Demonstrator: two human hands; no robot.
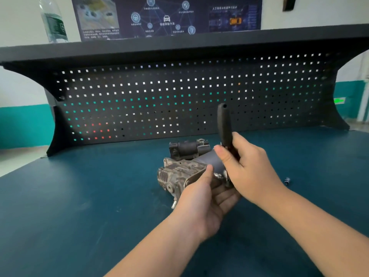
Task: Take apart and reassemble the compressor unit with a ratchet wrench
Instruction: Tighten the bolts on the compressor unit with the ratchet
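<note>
Left hand (201,194) cups the compressor unit (185,168), steadying it; right hand (247,166) grips the ratchet wrench (224,124) upright against its near end.

Dull cast-metal compressor unit (175,174), matt wrench handle (224,122)

Illumination is moderate and diffuse; the teal benchtop (79,206) carries only soft shadows, directly under the forearms and the compressor unit (185,168), and light shows as bright dots through the holes of the dark pegboard (159,96). Wide-angle distortion bows the shelf edge (179,43) and curves the pegboard's sides towards the frame edges. The whole frame is slightly soft: the right hand (249,168) and the ratchet wrench (224,124) are blurred, and the poster (165,15) text and bottle (54,21) are not sharp.
</note>
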